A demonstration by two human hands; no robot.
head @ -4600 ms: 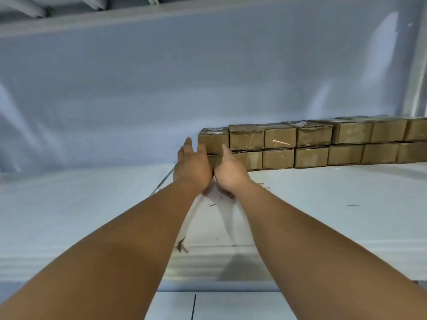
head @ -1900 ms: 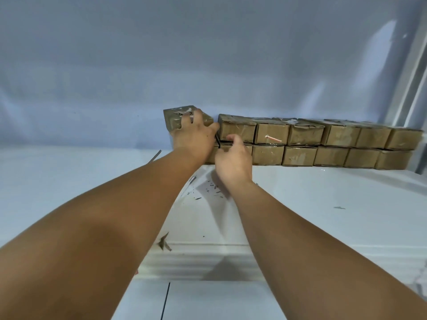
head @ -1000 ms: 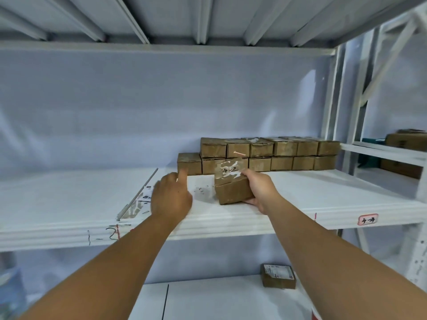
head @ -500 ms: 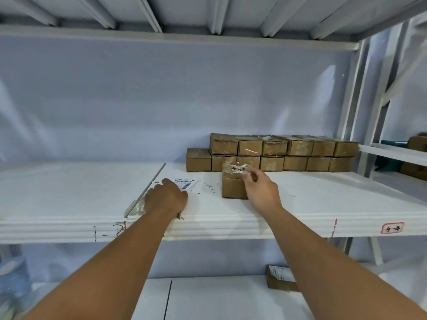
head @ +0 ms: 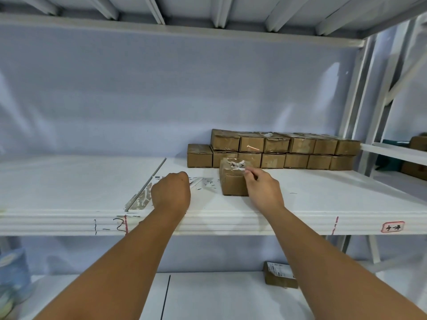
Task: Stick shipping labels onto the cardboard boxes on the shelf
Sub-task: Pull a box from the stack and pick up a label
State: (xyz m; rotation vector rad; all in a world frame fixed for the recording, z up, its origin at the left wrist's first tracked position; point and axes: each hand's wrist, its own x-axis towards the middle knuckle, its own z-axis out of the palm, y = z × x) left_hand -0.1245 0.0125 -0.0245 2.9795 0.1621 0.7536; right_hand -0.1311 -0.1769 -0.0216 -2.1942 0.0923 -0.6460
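In the head view, a white shelf (head: 69, 181) spans the frame from left to right, its front lip running across the middle. At centre right, toward the back of the shelf, a stack of cardboard boxes (head: 286, 148) stands in two rows, the upper row set on the lower, with one lone box at the left end of the lower row. In front of that stack, apart from it and nearer the front lip, a single box (head: 232, 183) rests on the shelf, its top bearing a torn white patch with handwriting. The right hand (head: 262, 188) sits just right of this box, its fingers (head: 248, 173) pinched together at the right edge of the box top, touching the white patch; whether they grip a label or only press there, I cannot tell. The left hand (head: 171, 192) lies left of centre with its fingers curled closed over a white sheet of labels (head: 198, 181) that lies flat on the shelf, printed marks showing beyond the knuckles. Both forearms reach up from the lower corners of the frame. In the lower right, on a lower shelf (head: 219, 296), another box (head: 279, 276) carries a white printed label on top. Handwritten marks and a small red-bordered tag (head: 393, 227) show on the front lip.
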